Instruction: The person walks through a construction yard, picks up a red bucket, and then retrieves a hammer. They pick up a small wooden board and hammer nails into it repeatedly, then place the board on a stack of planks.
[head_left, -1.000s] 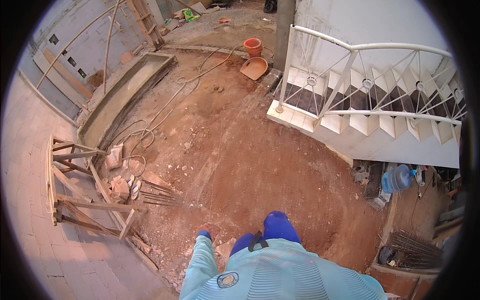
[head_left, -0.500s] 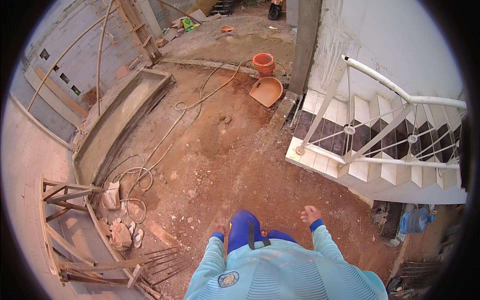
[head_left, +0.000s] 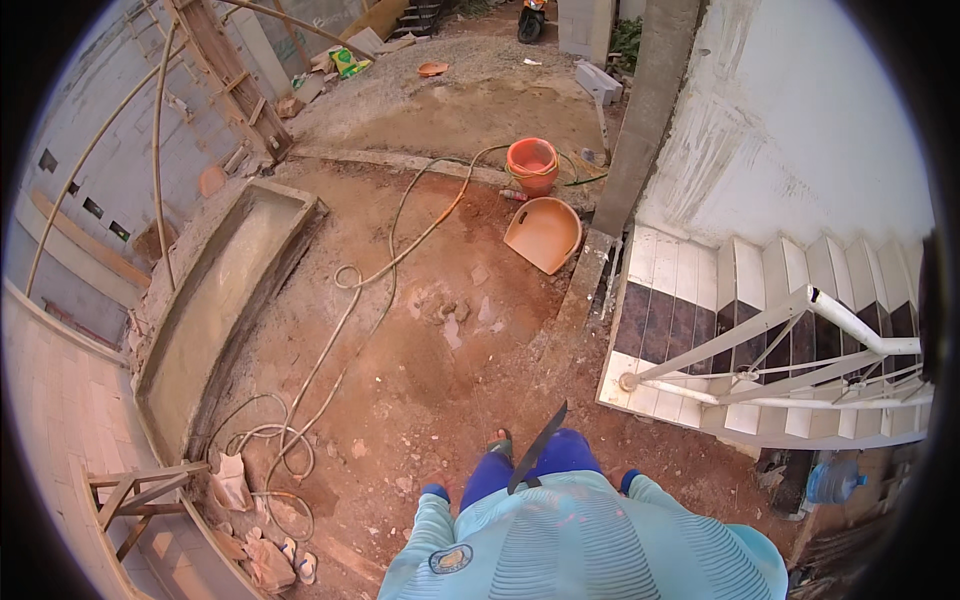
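Observation:
Both forearms in light blue sleeves hang at my sides above reddish bare soil (head_left: 420, 400). My left hand (head_left: 432, 482) barely shows past its dark blue cuff (head_left: 436, 491), blending with the ground, and its fingers cannot be made out. Of my right arm only the sleeve (head_left: 650, 495) and cuff (head_left: 629, 481) are distinct; the hand is hidden or lost against the soil. Nothing held can be seen at either side. Between them are my blue-clad legs (head_left: 565, 455), one foot (head_left: 502, 440) forward, and a dark strap (head_left: 540, 447) sticking out from my waist.
An orange bucket (head_left: 532, 168) and orange scoop-shaped pan (head_left: 545, 235) lie ahead. A hose (head_left: 345, 330) loops over the soil beside a long concrete trough (head_left: 225, 290). Tiled stairs (head_left: 655, 325) with a white railing (head_left: 850, 325) stand right; a wooden frame (head_left: 150, 490) stands left.
I have moved forward: the bucket, pan and stairs sit nearer and lower in view. My right hand, visible before, is now out of sight past its cuff. The strap has swung up.

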